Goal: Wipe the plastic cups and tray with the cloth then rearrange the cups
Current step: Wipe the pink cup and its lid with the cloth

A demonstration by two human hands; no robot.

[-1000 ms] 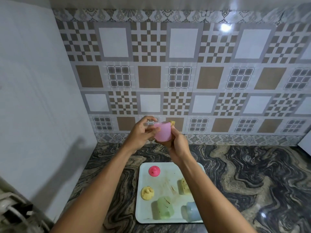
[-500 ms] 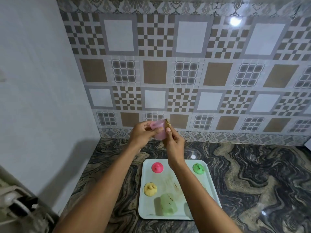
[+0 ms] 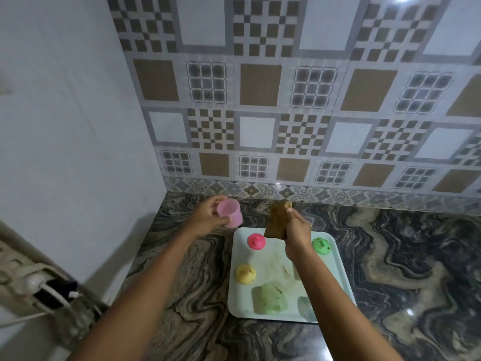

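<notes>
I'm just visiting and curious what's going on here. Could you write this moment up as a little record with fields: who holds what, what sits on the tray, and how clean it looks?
left hand: holds the pale pink cup, off the tray's left side
right hand: holds the brownish cloth, above the tray's far edge
tray: pale, on the marbled counter
on tray: pink cup, green cup, yellow cup, pale green cup; at least one more is partly hidden by the right arm
cleanliness: brown smears on the tray's middle, specks on some cups
</notes>
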